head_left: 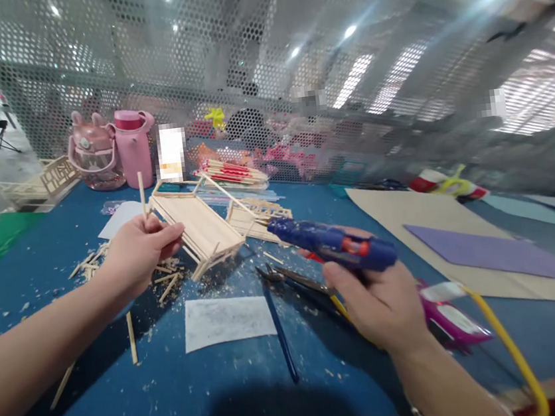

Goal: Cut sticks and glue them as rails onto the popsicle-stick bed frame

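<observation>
My left hand (137,251) is closed on a small wooden stick model (204,223), a flat platform with thin legs and rails, held tilted above the table. One thin stick rises upright beside my left fingers. In my right hand (382,296) is a blue hot glue gun (331,238) with orange-red parts, its nozzle pointing left toward the model's right end. The nozzle tip appears close to a rail; I cannot tell whether they touch. Below the glue gun lie pliers (275,275) and a dark blue pen (280,331).
Loose sticks (132,338) and shavings litter the blue table (155,409). A white paper (230,321) lies in front. Pink bottles (134,147) stand at the back left before a perforated metal screen (237,32). Right are purple sheet (493,253), a magenta device (455,321) and yellow cable (509,348).
</observation>
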`<state>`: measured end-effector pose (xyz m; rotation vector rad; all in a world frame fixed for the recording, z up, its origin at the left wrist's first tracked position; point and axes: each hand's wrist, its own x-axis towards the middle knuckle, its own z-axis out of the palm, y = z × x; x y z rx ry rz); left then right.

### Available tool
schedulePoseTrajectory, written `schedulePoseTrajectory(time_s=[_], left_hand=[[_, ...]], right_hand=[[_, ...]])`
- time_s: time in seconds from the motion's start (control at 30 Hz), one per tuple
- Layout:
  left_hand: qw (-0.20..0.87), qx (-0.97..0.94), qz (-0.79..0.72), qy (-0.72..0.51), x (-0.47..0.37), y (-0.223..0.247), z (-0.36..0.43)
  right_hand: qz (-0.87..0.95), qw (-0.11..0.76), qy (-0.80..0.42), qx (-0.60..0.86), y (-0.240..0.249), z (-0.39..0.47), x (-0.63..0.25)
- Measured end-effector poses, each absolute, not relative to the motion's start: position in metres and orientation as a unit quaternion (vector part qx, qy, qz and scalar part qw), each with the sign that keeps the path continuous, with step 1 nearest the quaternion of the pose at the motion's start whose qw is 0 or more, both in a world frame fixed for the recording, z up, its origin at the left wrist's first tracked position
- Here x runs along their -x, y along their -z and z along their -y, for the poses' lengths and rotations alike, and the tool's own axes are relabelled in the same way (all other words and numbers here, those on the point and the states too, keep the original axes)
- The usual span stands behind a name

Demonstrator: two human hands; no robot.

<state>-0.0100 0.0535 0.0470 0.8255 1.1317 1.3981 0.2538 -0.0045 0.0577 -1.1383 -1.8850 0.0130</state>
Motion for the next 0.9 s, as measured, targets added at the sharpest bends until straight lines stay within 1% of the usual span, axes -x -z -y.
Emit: schedulePoseTrajectory(time_s=[0.1,0.2,0.9], left_hand=[[0.545,-0.335,-0.478,-0.603,0.0119,-0.0512,-0.0530],[0.547,-0.334,-0.479,-0.600,0.0122,-0.0527,-0.0522],[0.566,-0.330,-0.476,-0.586,0.0145,-0.0532,-0.0522]], right_hand=[[0.782,0.413,0.096,0.457,-0.0526,0.0021,-0.2574],[0.780,0.402,0.123,0.463,-0.0506,-0.0005,-0.2583],[0.782,0.373,0.133,0.481,-0.0484,-0.0039,-0.2570]])
